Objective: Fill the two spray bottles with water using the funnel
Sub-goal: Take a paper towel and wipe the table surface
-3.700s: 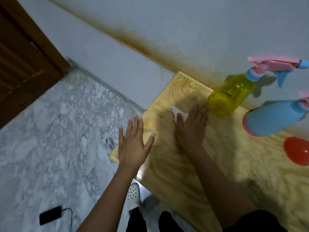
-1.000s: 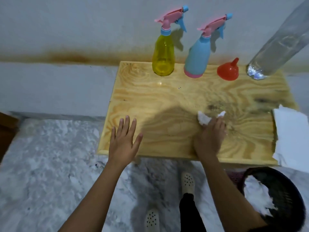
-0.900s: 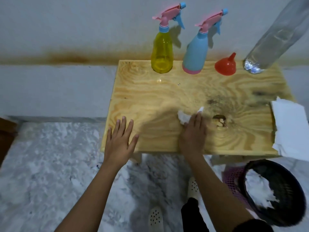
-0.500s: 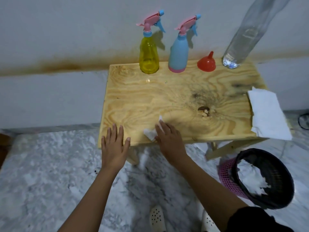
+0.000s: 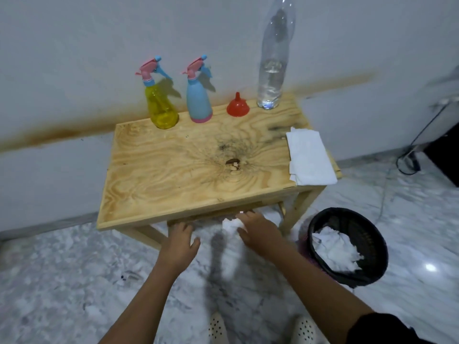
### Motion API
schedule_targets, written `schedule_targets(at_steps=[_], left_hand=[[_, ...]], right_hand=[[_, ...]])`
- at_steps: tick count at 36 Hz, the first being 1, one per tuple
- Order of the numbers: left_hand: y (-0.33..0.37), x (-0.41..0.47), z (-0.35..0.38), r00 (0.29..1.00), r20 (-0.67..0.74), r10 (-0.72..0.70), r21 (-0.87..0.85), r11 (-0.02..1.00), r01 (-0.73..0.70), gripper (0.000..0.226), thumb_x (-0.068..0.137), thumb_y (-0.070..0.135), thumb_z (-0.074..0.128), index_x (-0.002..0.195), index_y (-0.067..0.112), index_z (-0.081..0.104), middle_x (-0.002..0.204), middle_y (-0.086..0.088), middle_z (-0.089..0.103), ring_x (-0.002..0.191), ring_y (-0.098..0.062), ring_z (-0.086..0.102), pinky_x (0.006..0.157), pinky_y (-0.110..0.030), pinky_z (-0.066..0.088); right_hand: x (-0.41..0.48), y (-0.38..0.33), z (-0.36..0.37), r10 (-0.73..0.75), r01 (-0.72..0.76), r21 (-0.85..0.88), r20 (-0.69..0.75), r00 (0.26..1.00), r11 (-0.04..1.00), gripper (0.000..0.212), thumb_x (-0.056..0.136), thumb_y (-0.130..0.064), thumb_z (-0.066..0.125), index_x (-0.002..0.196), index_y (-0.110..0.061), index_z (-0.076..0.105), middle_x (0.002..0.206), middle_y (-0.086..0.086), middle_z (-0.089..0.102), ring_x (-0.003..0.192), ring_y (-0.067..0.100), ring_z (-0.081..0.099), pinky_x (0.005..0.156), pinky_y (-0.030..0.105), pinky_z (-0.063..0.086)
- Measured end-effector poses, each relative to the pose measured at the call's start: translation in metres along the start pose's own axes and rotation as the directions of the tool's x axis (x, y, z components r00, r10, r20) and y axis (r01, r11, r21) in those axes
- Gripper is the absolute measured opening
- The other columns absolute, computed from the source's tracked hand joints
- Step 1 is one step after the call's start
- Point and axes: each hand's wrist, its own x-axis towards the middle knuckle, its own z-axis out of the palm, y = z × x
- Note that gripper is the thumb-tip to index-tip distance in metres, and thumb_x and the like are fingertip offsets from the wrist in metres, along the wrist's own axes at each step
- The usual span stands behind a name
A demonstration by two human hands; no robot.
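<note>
With the right hand (image 5: 258, 232) closed on a crumpled tissue (image 5: 232, 224) below the worktop (image 5: 173, 170) edge and the left hand (image 5: 180, 243) open and empty, the step looks like clean-up; next, bin (image 5: 347, 247) it, though both capped spray bottles (image 5: 198, 100), funnel (image 5: 238, 108) and water bottle (image 5: 272, 70) stand along the back.

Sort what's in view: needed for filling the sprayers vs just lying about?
Needed: yellow sprayer, blue sprayer, funnel, water bottle.
Lying about: tissue wad in right hand, tissue stack, bin.
</note>
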Motion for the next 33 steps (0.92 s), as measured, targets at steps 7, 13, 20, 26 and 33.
schedule_targets(at_steps=[7, 13, 20, 26, 33], left_hand=[[0.109, 0.025, 0.049, 0.940, 0.312, 0.136, 0.102, 0.979, -0.175, 0.039, 0.100, 0.035, 0.039, 0.129, 0.011, 0.050, 0.131, -0.009, 0.051, 0.115, -0.024, 0.052, 0.094, -0.037, 0.045], [0.224, 0.061, 0.106, 0.862, 0.447, 0.239, 0.153, 0.929, -0.337, 0.038, 0.100, 0.035, 0.039, 0.126, 0.010, 0.052, 0.127, -0.011, 0.051, 0.113, -0.027, 0.051, 0.093, -0.037, 0.045], [0.344, 0.122, 0.196, 0.778, 0.556, 0.292, 0.148, 0.886, -0.439, 0.029, 0.099, 0.028, 0.040, 0.117, 0.010, 0.054, 0.118, -0.007, 0.055, 0.106, -0.025, 0.055, 0.084, -0.034, 0.045], [0.398, 0.187, 0.291, 0.716, 0.600, 0.357, 0.137, 0.836, -0.531, 0.020, 0.099, 0.025, 0.041, 0.100, 0.008, 0.052, 0.101, -0.013, 0.054, 0.099, -0.028, 0.057, 0.078, -0.033, 0.043], [0.422, 0.229, 0.355, 0.676, 0.605, 0.419, 0.119, 0.793, -0.598, 0.019, 0.095, 0.024, 0.046, 0.090, 0.008, 0.053, 0.096, -0.010, 0.053, 0.090, -0.028, 0.056, 0.078, -0.039, 0.049]], right_hand=[[-0.061, 0.112, -0.019, 0.255, -0.254, -0.022, 0.122, 0.959, 0.967, 0.036, 0.099, -0.029, 0.038, 0.130, -0.011, 0.043, 0.128, 0.010, 0.049, 0.113, 0.029, 0.050, 0.088, 0.037, 0.045], [-0.111, 0.222, -0.019, 0.469, -0.482, 0.038, 0.175, 0.866, 0.875, 0.044, 0.099, -0.032, 0.036, 0.140, -0.016, 0.035, 0.141, 0.008, 0.041, 0.122, 0.029, 0.044, 0.094, 0.039, 0.042], [-0.136, 0.345, 0.011, 0.644, -0.662, 0.138, 0.155, 0.749, 0.737, 0.036, 0.098, -0.025, 0.036, 0.131, -0.014, 0.042, 0.128, 0.009, 0.050, 0.112, 0.027, 0.051, 0.084, 0.035, 0.045], [-0.121, 0.434, 0.060, 0.700, -0.726, 0.258, 0.200, 0.686, 0.638, 0.043, 0.099, -0.030, 0.039, 0.138, -0.011, 0.036, 0.137, 0.012, 0.041, 0.122, 0.030, 0.044, 0.095, 0.037, 0.040], [-0.102, 0.491, 0.103, 0.748, -0.709, 0.526, 0.191, 0.636, 0.469, 0.056, 0.093, -0.029, 0.055, 0.141, -0.007, 0.035, 0.140, 0.015, 0.041, 0.127, 0.028, 0.041, 0.099, 0.030, 0.034]])
